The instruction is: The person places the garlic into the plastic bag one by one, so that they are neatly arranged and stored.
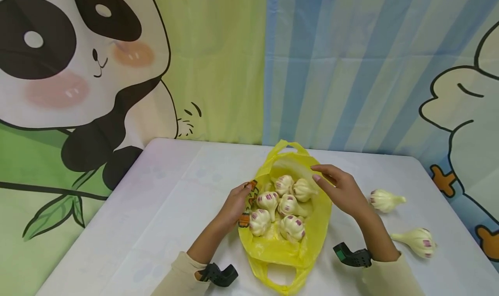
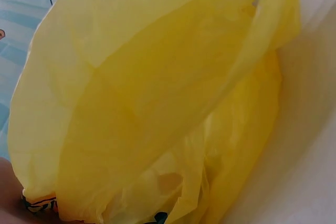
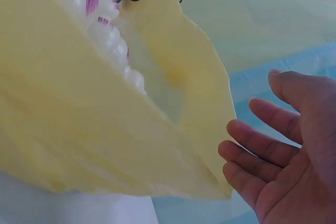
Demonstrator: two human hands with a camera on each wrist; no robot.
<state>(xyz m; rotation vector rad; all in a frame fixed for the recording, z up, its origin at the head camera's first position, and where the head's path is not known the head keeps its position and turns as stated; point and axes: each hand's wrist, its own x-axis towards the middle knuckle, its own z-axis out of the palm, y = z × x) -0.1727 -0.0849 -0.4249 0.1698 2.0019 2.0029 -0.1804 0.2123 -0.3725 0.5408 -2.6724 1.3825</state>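
A yellow plastic bag (image 1: 317,233) lies on the table with its mouth spread wide. Several white garlic bulbs (image 1: 267,199) with purple marks are inside it. At the bag's left rim my left hand (image 1: 234,205) grips the printed edge. Its wrist view is mostly filled by the bag's thin film (image 2: 157,77). Over the right rim my right hand (image 1: 342,191) holds nothing. In the right wrist view, that hand's fingers (image 3: 268,145) are spread and slightly bent, with the tips right at the bag's edge.
Two loose garlic bulbs lie on the table to the right of the bag, one farther back (image 1: 383,201) and one nearer (image 1: 422,242), behind my right forearm. A patterned curtain (image 1: 218,62) hangs along the table's far edge (image 1: 206,143).
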